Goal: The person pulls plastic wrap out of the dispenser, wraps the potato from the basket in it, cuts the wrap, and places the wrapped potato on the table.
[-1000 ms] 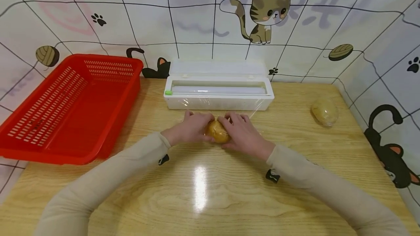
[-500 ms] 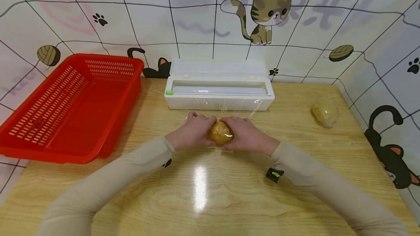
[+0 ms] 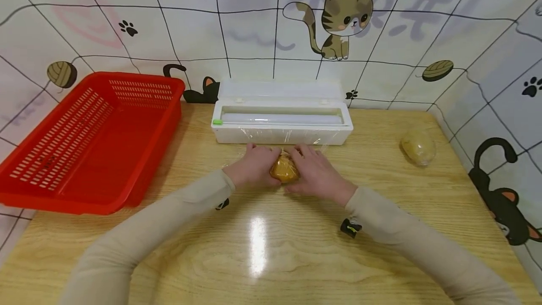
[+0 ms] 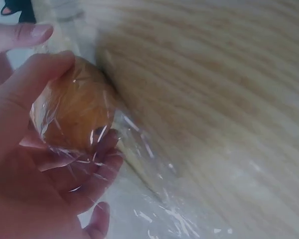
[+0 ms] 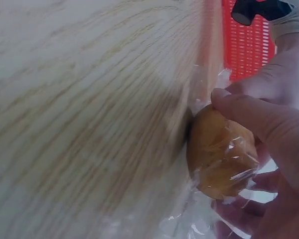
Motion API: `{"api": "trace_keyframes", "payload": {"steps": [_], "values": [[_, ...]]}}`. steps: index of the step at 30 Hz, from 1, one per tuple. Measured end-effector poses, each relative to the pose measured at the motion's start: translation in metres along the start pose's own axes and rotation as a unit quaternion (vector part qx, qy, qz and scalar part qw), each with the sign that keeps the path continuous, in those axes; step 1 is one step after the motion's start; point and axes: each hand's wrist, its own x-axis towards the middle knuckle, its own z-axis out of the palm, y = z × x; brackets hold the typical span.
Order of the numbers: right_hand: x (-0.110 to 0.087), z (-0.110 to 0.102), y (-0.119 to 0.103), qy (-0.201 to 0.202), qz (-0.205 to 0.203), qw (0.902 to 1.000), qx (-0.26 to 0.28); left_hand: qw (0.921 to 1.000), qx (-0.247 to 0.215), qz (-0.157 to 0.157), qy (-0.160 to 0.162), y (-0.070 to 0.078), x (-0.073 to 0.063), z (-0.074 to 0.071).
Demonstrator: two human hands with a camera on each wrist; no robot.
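A yellow-brown potato [image 3: 284, 168] sits between my two hands on the wooden table, with clear cling film [image 4: 154, 184] wrinkled over its skin and trailing loose beside it. My left hand [image 3: 259, 166] holds it from the left, thumb on top and fingers curled under the film in the left wrist view. From the other side my right hand [image 3: 315, 173] grips it, thumb across the near end and fingers bent round below. Just behind the hands stands the white cling film box [image 3: 281, 134], lid up, its film drawn over the front edge towards the potato.
At the left is a red plastic basket [image 3: 123, 154] with slotted walls. Another film-wrapped potato [image 3: 418, 147] lies at the right of the table. A cat-print wall covering [image 3: 250, 36] rises behind the box and along the right side.
Both hands stay on the potato and shift slightly; it first moved a little right, then slightly away from the body. The film over it looks more creased. Basket, box and other potato stay put.
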Motion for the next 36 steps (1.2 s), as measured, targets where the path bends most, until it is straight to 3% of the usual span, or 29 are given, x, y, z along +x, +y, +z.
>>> {"api": "trace_keyframes", "payload": {"steps": [6,10,13,16,20,25,30,36], "values": [[0.013,0.003,0.009,-0.038,-0.007,0.999,0.022,0.9949,-0.094,-0.026,-0.023,-0.008,0.002,-0.004],[0.025,0.0,0.018,-0.078,-0.006,0.996,0.043,0.9865,-0.161,-0.029,-0.001,-0.012,-0.003,-0.007],[0.028,-0.002,0.023,-0.087,-0.005,0.9936,0.071,0.9834,-0.18,-0.007,0.024,-0.015,-0.007,-0.006],[0.028,-0.003,0.024,-0.073,-0.002,0.9921,0.102,0.9854,-0.162,0.025,0.046,-0.018,-0.008,-0.006],[0.024,-0.003,0.024,-0.043,0.002,0.9961,0.076,0.9896,-0.126,0.04,0.058,-0.019,-0.007,-0.006],[0.021,-0.005,0.023,-0.007,-0.001,0.9998,-0.016,0.9965,-0.056,0.016,0.06,-0.015,-0.005,-0.007],[0.022,-0.008,0.021,-0.023,-0.005,0.9982,-0.055,0.9974,0.011,-0.017,0.069,-0.011,-0.007,-0.007],[0.018,-0.011,0.019,-0.044,-0.002,0.9967,-0.069,0.9976,-0.001,-0.007,0.069,-0.015,-0.014,-0.002]]}}
